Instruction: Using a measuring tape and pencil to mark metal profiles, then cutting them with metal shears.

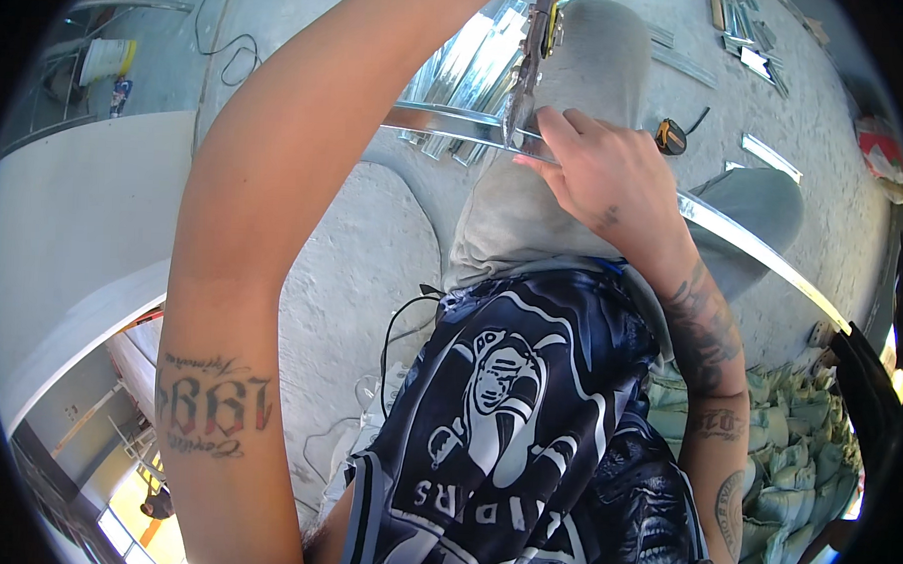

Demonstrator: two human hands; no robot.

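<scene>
Left arm [240, 215] arching up and across, elbow pointing outward, wrist passing beyond top edge; left hand lying out of view, so cannot tell its grip. Right forearm [704, 321] slanting up from lower right, right hand [614, 173] angling inward, fingers holding metal strip [727, 224]. Strip crossing over gray trousers [598, 78]; snips [526, 81] pointing down, blades touching strip beside right fingertips.

White bucket [103, 63] and piled greenish sacks [789, 443].
</scene>
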